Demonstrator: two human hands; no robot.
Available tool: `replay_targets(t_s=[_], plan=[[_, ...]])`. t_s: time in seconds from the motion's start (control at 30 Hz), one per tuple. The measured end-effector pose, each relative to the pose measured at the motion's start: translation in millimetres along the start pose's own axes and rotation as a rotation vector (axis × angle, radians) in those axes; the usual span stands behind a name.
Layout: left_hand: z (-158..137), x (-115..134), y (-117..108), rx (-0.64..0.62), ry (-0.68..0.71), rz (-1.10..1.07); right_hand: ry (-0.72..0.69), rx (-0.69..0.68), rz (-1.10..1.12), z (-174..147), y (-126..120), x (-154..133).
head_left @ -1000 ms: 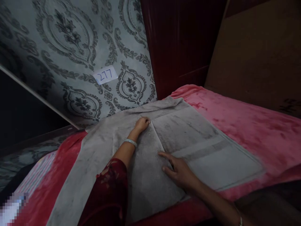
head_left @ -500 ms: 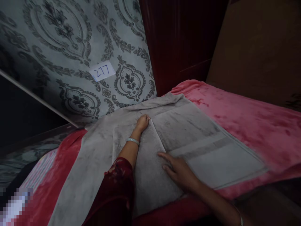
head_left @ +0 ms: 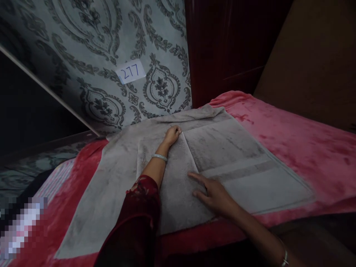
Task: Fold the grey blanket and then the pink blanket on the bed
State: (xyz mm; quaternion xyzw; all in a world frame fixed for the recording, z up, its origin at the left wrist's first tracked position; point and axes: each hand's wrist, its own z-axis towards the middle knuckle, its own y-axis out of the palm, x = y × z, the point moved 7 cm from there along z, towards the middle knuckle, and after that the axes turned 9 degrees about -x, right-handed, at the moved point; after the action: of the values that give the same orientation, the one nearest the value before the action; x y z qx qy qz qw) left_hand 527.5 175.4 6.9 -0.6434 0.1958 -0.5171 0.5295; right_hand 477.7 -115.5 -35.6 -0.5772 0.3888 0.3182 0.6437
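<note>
A patterned wall (head_left: 162, 91) rises behind a pink and red blanket (head_left: 294, 148), on which a grey cloth (head_left: 119, 159) lies spread right in front of the person. Down the middle of the cloth runs a folded flap (head_left: 178, 196), its long axis pointing away from the person, the far end leaning slightly left. The flap's right-hand edge is the line both hands share: the left hand (head_left: 172, 135) is at its far corner, the right hand (head_left: 215, 194) over its nearer stretch. The left hand's fingers are curled together and seem to pinch that corner; the right hand has thumb and fingers spread apart, though whether it presses on the cloth cannot be told. Beyond the left hand, a small paper marked 277 (head_left: 130, 71) shows against the wall, and a pale bracelet (head_left: 159, 157) circles the left wrist.
</note>
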Motion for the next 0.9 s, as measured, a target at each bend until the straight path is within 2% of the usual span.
replay_targets(t_s=[0.23, 0.4, 0.53, 0.73, 0.9], plan=[[4, 0, 2, -0.065, 0.044, 0.012, -0.015, 0.013, 0.001, -7, 1, 1], [1, 3, -3, -0.05, 0.066, 0.061, -0.04, 0.0, 0.01, -9, 0, 0], [0, 4, -1, -0.016, 0.035, 0.096, -0.049, -0.038, -0.046, -11, 5, 1], [1, 1, 17, -0.069, -0.025, 0.141, -0.047, -0.047, -0.129, -18, 12, 3], [-1, -1, 17, -0.089, -0.035, 0.154, -0.004, -0.033, -0.242, -21, 14, 4]])
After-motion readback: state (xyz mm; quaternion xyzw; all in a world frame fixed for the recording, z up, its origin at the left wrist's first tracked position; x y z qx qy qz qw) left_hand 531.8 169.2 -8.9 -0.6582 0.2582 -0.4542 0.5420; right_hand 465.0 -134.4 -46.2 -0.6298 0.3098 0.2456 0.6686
